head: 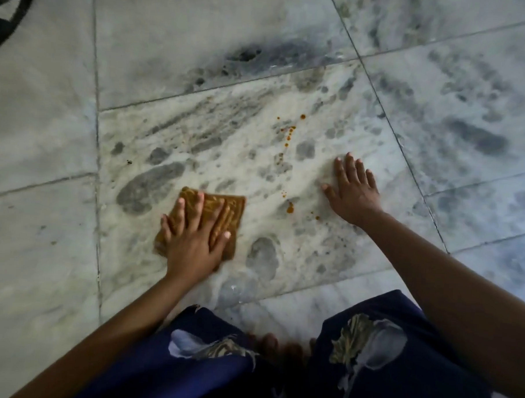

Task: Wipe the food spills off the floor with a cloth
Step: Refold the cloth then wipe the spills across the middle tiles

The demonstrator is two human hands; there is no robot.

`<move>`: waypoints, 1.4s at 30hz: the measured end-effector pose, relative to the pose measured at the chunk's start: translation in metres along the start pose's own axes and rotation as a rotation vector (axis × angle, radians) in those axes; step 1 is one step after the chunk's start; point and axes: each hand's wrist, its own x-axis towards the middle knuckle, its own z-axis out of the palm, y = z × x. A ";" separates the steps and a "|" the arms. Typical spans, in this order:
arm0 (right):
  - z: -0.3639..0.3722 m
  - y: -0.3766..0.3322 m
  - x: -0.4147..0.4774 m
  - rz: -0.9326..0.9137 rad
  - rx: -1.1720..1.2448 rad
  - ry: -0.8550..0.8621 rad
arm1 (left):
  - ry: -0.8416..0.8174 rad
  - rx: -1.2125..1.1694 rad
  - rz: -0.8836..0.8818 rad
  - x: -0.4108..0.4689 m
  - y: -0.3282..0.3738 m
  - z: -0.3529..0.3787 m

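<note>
Presses cloth [233, 209] flat to floor [47, 129] with left hand [193, 241], fingers straight and spread, not gripping. Braces on right hand [353, 192], open, palm down, holding nothing. Notes spills [290, 208] unwiped: orange drops between cloth and right hand, more farther out. Recommend sweeping cloth rightward under even pressure, gathering drops inward, folding to a clean face to avoid smearing.

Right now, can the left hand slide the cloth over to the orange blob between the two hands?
Probably yes. The left hand lies flat on the cloth, and only bare tile separates it from the orange blob. The right hand rests flat beyond the blob, not across the path.
</note>
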 end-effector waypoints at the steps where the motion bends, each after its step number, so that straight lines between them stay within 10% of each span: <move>1: 0.001 0.001 0.000 0.000 0.003 0.012 | -0.021 -0.011 -0.084 0.018 0.002 -0.005; 5: 0.002 0.005 0.001 -0.024 -0.018 0.052 | -0.044 -0.048 -0.170 0.067 0.033 -0.014; 12: 0.006 0.001 0.017 0.017 0.039 0.113 | 0.016 0.027 0.231 -0.018 0.036 0.007; 20: 0.013 0.004 0.026 0.012 0.045 0.119 | -0.001 -0.025 -0.143 0.082 0.025 -0.012; 27: 0.016 0.003 0.024 0.018 0.016 0.174 | 0.027 0.014 0.195 0.023 0.051 0.003; 35: 0.015 0.005 0.026 0.009 0.039 0.156 | -0.017 -0.074 -0.183 0.129 0.038 -0.026; 42: 0.014 0.006 0.025 0.007 0.056 0.139 | 0.013 -0.039 0.071 0.113 0.099 -0.014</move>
